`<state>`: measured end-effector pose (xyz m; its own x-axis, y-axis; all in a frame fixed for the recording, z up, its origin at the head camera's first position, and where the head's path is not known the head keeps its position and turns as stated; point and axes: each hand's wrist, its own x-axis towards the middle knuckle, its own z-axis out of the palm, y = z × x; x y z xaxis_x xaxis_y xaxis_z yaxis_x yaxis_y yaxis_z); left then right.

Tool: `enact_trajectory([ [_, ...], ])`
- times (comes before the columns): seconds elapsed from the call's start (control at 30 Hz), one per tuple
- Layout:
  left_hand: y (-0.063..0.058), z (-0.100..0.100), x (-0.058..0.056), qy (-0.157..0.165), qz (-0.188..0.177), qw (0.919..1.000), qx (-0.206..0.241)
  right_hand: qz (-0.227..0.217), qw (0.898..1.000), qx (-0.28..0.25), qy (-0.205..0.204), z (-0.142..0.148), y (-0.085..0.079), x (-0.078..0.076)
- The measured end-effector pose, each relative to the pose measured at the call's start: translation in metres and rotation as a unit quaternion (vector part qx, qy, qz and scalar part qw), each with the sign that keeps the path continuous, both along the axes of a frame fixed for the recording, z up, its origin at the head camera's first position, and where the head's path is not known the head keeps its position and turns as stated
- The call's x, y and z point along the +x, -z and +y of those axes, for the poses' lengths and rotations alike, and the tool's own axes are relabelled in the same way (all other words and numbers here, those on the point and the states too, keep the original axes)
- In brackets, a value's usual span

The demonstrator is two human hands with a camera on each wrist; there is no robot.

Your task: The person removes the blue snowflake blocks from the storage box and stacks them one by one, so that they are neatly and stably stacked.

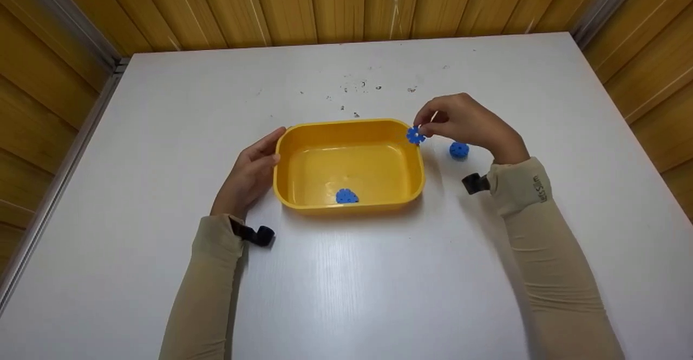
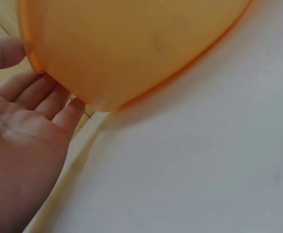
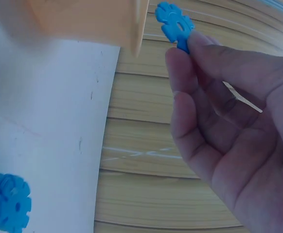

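A yellow plastic basin [image 1: 346, 173] stands on the white table. My left hand [image 1: 252, 170] holds its left end, thumb at the rim and fingers against the outer wall; the left wrist view shows this hand [image 2: 32, 126] beside the basin wall [image 2: 127, 48]. Over the basin's right rim, my right hand [image 1: 460, 122] pinches a blue snowflake disc [image 1: 416, 135] between thumb and forefinger. The right wrist view shows the same disc [image 3: 173, 22] at the fingertips. Several blue snowflake discs [image 1: 346, 196] lie inside the basin by its near wall, partly hidden by the rim.
To the right of the basin, below my right hand, a small stack of blue snowflake discs [image 1: 459, 150] sits on the table [image 1: 346, 284]. Wood-patterned panels [image 1: 335, 8] border the table at the back and sides. Dark marks spot the tabletop behind the basin.
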<state>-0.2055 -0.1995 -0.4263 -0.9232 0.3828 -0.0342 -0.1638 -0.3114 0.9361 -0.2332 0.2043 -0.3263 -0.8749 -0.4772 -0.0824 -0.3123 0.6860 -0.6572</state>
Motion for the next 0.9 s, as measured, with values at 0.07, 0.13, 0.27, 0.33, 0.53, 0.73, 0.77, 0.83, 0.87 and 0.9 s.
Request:
enact_trajectory([
  [0.07,0.001,0.0,0.0,0.001,-0.001,1.0,0.005,-0.001,1.0,-0.002,0.01,0.005,0.002,0.001],
  [0.13,0.001,0.0,0.0,0.003,-0.001,0.9999,0.015,0.005,1.0,-0.005,0.021,0.01,0.005,0.002],
  [0.27,0.001,-0.001,0.0,0.006,0.001,0.9995,0.032,0.012,0.999,-0.004,0.047,0.021,0.009,0.005],
  [0.33,0.001,-0.001,0.0,0.009,0.007,0.9995,0.031,0.007,0.998,0.0,0.061,0.025,0.013,0.006],
  [0.53,0.0,-0.002,0.001,0.014,0.019,0.9992,0.033,-0.009,0.995,0.028,0.097,0.037,0.02,0.008],
  [0.73,-0.001,-0.002,0.001,0.015,0.02,0.9993,0.029,-0.015,0.992,0.036,0.121,0.046,0.027,0.009],
  [0.77,0.0,-0.003,0.001,0.015,0.021,0.9993,0.026,-0.017,0.991,0.036,0.124,0.048,0.028,0.01],
  [0.83,0.0,-0.002,0.0,0.013,0.018,0.9995,0.021,-0.021,0.991,0.037,0.129,0.052,0.031,0.01],
  [0.87,0.0,-0.002,0.0,0.012,0.016,0.9996,0.019,-0.023,0.99,0.037,0.131,0.054,0.032,0.01],
  [0.9,0.0,-0.002,0.0,0.01,0.014,0.9997,0.019,-0.026,0.99,0.036,0.132,0.056,0.033,0.01],
])
